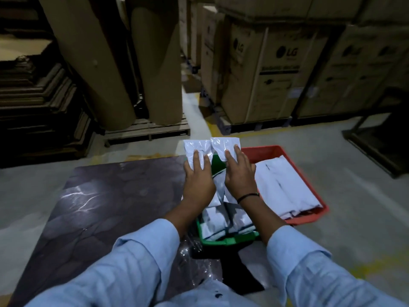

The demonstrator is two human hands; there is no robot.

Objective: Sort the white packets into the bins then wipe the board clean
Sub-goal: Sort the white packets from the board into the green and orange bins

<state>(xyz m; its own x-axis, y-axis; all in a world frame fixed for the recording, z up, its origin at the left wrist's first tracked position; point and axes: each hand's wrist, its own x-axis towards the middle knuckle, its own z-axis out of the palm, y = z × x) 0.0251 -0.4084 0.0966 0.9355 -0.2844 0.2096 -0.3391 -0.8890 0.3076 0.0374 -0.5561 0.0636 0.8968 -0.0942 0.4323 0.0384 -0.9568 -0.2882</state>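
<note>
Warehouse stock fills the background: printed brown cardboard cartons [276, 69] on pallets at 1 o'clock and tall rolls of brown corrugated paper [155, 63] at 11 o'clock, all standing on a grey concrete floor [343, 173]. Nearer, the bench [110, 207] is a dark, glossy board with a marbled sheen.

Both hands lie flat and unclenched, fingers straight, pressing down rather than gripping. The left hand [197, 178] rests on one glossy white plastic packet [199, 146], and the right hand [240, 176] on a matching white packet [228, 142]. The pair lie side by side and touching. Their long axes run from 12 to 6 o'clock, and their far ends stick out past the fingertips at 12 o'clock.

They top a stack of similar packets [217, 220] in a green plastic bin [230, 240]. This bin sits under the wrists, toward 6 o'clock from the palms, at the bench's right edge. A red plastic bin [274, 149] lies at 3 o'clock, just beside the green one, and holds larger flat white packets [285, 185]. The right hand is the nearer to it. What carries the red bin cannot be told.

The pair already lie along the green bin's length, so seating them probably means drawing them back toward 6 o'clock. The film looks slick and crinkled, so they could slide off the stack. Wiping has not begun, and crumpled clear plastic film [194, 262] lies on the near bench at 6 o'clock.
</note>
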